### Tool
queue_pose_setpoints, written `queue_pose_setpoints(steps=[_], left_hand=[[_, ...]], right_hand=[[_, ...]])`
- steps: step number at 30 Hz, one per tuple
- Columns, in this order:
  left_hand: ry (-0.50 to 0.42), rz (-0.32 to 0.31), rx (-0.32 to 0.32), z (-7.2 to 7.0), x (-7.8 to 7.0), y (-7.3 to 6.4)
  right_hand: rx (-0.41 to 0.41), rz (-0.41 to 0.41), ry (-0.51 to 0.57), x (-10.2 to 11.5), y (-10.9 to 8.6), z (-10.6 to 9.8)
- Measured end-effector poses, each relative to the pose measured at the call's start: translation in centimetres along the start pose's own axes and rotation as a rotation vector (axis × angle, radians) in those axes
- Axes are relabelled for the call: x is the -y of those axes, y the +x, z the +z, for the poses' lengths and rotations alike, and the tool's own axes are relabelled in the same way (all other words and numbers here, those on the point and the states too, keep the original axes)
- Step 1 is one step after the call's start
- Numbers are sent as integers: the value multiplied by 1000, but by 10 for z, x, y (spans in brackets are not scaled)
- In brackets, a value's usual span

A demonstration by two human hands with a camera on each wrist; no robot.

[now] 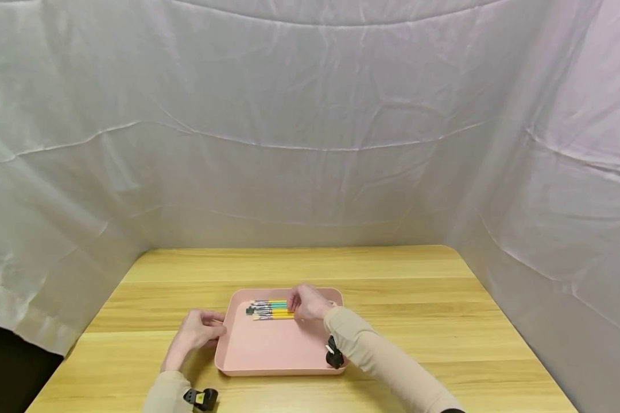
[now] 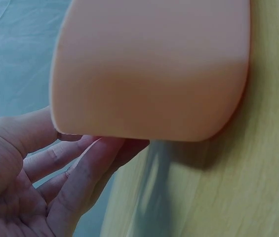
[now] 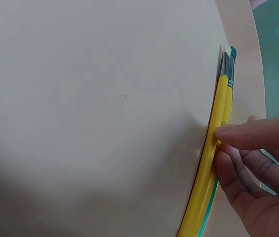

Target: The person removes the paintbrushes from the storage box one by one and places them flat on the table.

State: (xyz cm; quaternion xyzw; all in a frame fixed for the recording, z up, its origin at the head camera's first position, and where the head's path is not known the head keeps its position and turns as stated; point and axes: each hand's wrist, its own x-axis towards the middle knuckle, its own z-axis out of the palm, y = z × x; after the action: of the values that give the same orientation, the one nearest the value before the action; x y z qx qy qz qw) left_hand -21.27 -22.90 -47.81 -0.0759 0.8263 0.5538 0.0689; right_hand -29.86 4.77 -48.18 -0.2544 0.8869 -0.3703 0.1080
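Note:
A shallow pink tray (image 1: 274, 353) lies on the wooden table with several paintbrushes (image 1: 274, 315) side by side near its far wall. Their handles are yellow and teal, and the bristle ends point left. My left hand (image 1: 193, 332) grips the tray's left wall; in the left wrist view the thumb is at the rim and the fingers are against the wall. Over the handle ends is my right hand (image 1: 308, 302), which covers them in the head view. In the right wrist view its thumb and fingertips pinch a yellow paintbrush (image 3: 219, 106) in the row.
The wooden table (image 1: 418, 327) extends around the tray on all sides. Grey-white cloth (image 1: 310, 126) hangs behind the table and along both sides. A black wrist camera (image 1: 206, 399) sits on the left wrist, another (image 1: 334, 357) on the right.

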Motion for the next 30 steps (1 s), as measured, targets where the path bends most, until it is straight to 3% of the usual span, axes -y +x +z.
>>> queue_pose_setpoints(steps=[8,15,30], left_hand=[[-9,1,-2,1,1,0],[-15,-2,2,0,1,0],[-25,-6,7,0,2,0]], right_hand=[[-49,5,-83,1,-1,3],[-33,-8,-187,4,0,3],[-3,-42,-185,5,-1,2]])
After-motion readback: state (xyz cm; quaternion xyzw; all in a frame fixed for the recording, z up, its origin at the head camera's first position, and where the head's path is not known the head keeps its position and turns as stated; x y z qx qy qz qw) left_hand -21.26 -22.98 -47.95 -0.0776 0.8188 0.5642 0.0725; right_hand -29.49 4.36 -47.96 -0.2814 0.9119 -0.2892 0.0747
